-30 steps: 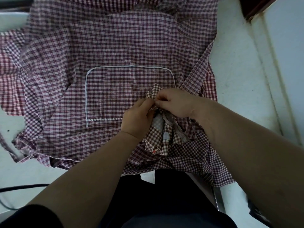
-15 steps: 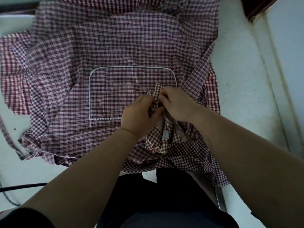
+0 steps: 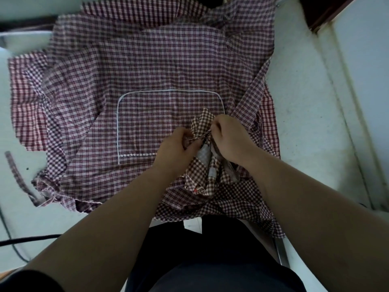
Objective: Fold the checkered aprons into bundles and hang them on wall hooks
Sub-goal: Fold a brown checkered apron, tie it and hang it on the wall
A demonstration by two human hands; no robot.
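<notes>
The hands sit slightly further apart than half a second ago, pulling a thin tie (image 3: 197,139) taut. The left hand (image 3: 176,151) and right hand (image 3: 229,142) each pinch it over the small brown-checked bundle (image 3: 201,178), which lies near and right on the spread apron (image 3: 147,70). The cloth looks soft, light and prone to slumping, so it is best held at the cinched waist.

A second ago the two hands touched each other on top of the small bundle (image 3: 202,173); now they are a little apart. The left hand (image 3: 175,149) has moved slightly to the left and the right hand (image 3: 230,140) slightly to the right. Between their fingers a thin tie (image 3: 199,139) is now pulled straight across the bundle. More of the bundle's upper tuft shows in the gap.
</notes>
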